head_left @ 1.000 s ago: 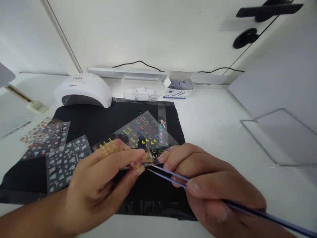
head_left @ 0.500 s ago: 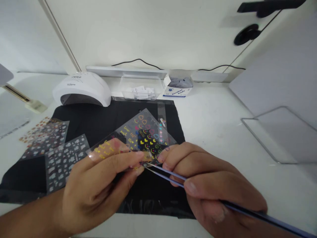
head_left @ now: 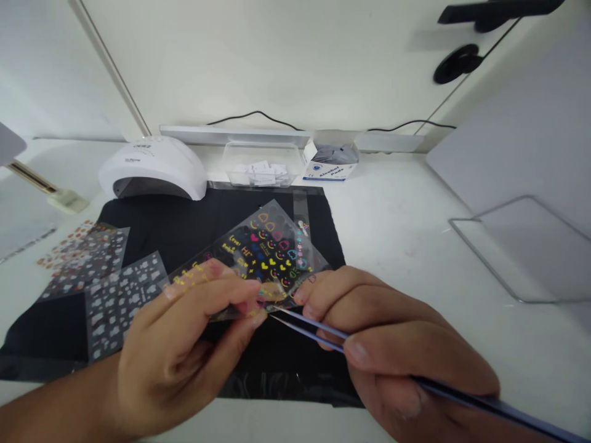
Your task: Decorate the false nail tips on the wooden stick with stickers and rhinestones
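Observation:
My left hand (head_left: 184,351) pinches the near edge of a clear sticker sheet (head_left: 277,240) between thumb and index finger. Colourful hearts, smiley shapes and lettering are printed on the sheet, which is tilted over the black mat. A tan patch shows close to the left fingertips; I cannot tell whether it is a finger behind the film. My right hand (head_left: 406,351) is closed around blue-handled tweezers (head_left: 318,326). Their tips are slightly apart at the sheet's near edge, by the left fingertips. The curled right fingers lie against the sheet's right corner.
More sticker sheets (head_left: 127,301) lie at left on the black mat (head_left: 184,234). Behind stand a white nail lamp (head_left: 154,163), a clear tray (head_left: 263,151) of small white packets and an alcohol pad box (head_left: 330,163). A metal wire frame (head_left: 484,264) is at right.
The sheet has tilted slightly, and its prints are seen more clearly. The left index fingertip has drawn back a little to the left. The tweezers have hardly moved.

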### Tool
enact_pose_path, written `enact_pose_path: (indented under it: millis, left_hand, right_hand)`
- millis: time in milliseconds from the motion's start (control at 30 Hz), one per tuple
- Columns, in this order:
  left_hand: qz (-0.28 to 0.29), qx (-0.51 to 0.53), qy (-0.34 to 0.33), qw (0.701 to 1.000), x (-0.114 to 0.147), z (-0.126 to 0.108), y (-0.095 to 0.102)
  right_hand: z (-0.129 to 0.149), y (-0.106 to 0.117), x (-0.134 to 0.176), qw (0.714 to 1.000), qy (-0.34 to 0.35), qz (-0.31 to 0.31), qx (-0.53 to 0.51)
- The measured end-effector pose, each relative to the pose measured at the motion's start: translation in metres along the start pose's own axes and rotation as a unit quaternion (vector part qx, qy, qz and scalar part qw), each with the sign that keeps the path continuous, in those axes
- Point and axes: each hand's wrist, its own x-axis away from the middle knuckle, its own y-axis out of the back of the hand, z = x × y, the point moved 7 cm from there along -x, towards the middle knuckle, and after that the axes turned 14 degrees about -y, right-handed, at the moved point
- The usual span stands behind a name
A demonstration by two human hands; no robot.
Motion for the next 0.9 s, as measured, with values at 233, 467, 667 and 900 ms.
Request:
enact_pose_path:
  millis: [233, 467, 667, 900]
  left_hand:
    - [0.001, 0.011, 0.011, 1.0, 0.0, 0.002, 0.001]
    - [0.001, -0.007, -0.018, 1.0, -0.005, -0.003, 0.003]
    - [0.005, 0.012, -0.036, 0.999, -0.007, -0.005, 0.005]
    - [0.016, -0.005, -0.056, 0.998, -0.016, -0.011, 0.009]
  right_hand:
    - [-0.001, -0.002, -0.002, 1.0, -0.001, 0.002, 0.009]
    - [0.0, -0.001, -0.005, 1.0, 0.006, -0.012, -0.017]
    - [-0.001, -0.001, -0.006, 1.0, -0.006, -0.008, -0.018]
    - [0.0, 0.0, -0.002, 0.999, -0.032, -0.02, -0.007]
